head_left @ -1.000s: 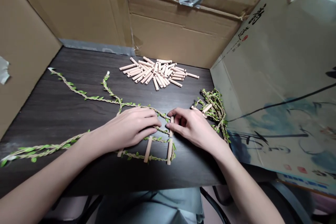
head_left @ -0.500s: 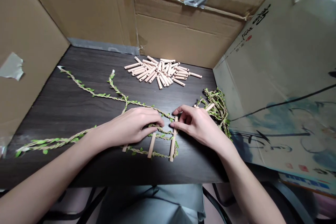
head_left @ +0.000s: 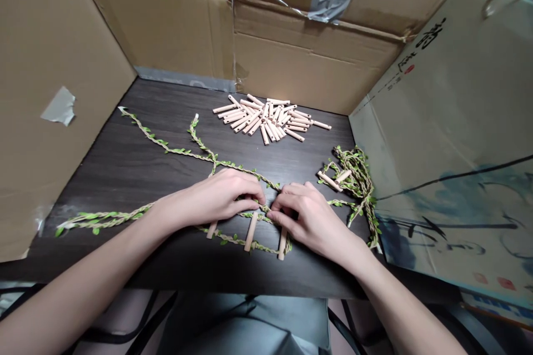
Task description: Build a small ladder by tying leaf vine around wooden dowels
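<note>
A braided twine with green leaves (head_left: 237, 241) joins several pale wooden rungs into a small ladder on the dark table. The middle rung (head_left: 251, 231) and the right-hand rung (head_left: 282, 244) lie side by side; my fingers cover their upper ends in part. My left hand (head_left: 229, 194) is closed, thumb and fingers pinching the leafy twine above the middle rung. Close beside it, my right hand (head_left: 302, 208) pinches the same twine near the right rung's top. Loose twine (head_left: 175, 151) runs off to the upper left, and more strands (head_left: 112, 217) lie left of my left forearm.
A heap of drilled wooden sticks (head_left: 270, 116) lies at the back of the table. At the right is a bundle of leafy twine (head_left: 358, 172) with two wooden rungs (head_left: 330, 181) by it. Cardboard walls (head_left: 300, 61) and a printed paper bag (head_left: 449, 177) enclose the table.
My right hand has closed, its fingertips moving from the right rung's top onto the twine by my left hand. The whole view has shifted slightly.
</note>
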`<action>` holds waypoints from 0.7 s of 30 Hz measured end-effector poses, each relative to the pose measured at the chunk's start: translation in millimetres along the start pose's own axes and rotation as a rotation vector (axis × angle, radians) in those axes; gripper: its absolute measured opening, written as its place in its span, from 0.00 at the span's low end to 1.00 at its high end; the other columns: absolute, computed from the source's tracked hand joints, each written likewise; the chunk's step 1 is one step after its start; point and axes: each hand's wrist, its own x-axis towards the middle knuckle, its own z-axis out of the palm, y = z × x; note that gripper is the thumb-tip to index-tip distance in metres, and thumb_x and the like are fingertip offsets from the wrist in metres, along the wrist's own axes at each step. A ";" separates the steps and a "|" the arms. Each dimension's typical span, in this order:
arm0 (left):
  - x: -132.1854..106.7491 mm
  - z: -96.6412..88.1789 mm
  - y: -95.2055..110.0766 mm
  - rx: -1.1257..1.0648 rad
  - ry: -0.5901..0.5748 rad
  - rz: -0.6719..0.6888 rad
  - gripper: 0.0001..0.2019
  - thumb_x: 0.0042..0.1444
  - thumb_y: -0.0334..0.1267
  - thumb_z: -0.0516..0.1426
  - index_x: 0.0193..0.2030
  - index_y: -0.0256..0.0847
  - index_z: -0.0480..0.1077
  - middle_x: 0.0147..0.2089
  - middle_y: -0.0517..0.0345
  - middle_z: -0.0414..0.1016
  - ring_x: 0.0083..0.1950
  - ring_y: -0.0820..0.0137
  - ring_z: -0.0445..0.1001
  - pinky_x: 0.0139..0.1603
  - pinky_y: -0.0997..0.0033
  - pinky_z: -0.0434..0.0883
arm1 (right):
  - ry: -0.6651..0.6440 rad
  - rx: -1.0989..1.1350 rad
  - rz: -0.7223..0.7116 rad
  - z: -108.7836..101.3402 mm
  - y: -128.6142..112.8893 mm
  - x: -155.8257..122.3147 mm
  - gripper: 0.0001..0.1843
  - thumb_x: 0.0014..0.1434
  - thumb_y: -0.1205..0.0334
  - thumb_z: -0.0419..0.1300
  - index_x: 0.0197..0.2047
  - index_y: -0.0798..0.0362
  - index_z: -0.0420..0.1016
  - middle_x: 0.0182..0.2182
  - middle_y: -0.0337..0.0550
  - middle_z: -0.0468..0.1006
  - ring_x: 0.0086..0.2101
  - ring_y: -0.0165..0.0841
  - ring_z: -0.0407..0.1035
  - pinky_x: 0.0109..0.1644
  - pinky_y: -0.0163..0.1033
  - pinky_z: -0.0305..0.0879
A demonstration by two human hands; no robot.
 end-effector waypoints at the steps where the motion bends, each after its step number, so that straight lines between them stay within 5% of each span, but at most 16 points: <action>1: -0.3 -0.4 -0.4 0.005 -0.003 0.012 0.08 0.70 0.35 0.58 0.45 0.41 0.80 0.43 0.57 0.81 0.45 0.68 0.78 0.48 0.74 0.67 | -0.005 0.002 -0.006 -0.8 0.1 -0.1 0.09 0.72 0.60 0.62 0.38 0.52 0.77 0.34 0.40 0.77 0.38 0.34 0.68 0.43 0.41 0.51; 14: -3.4 -0.6 -4.4 0.020 -0.004 0.076 0.09 0.72 0.33 0.54 0.45 0.40 0.76 0.43 0.55 0.77 0.44 0.69 0.74 0.46 0.74 0.66 | -0.033 -0.010 -0.022 -1.7 2.7 -1.5 0.09 0.72 0.61 0.60 0.38 0.53 0.74 0.36 0.40 0.76 0.38 0.35 0.66 0.43 0.41 0.50; 21: -0.6 3.1 0.5 -0.011 0.081 0.092 0.11 0.66 0.36 0.62 0.54 0.39 0.77 0.49 0.53 0.81 0.49 0.67 0.78 0.51 0.74 0.68 | -0.009 0.118 -0.021 -5.1 4.4 0.1 0.11 0.74 0.58 0.58 0.39 0.52 0.74 0.37 0.40 0.76 0.40 0.35 0.65 0.46 0.41 0.54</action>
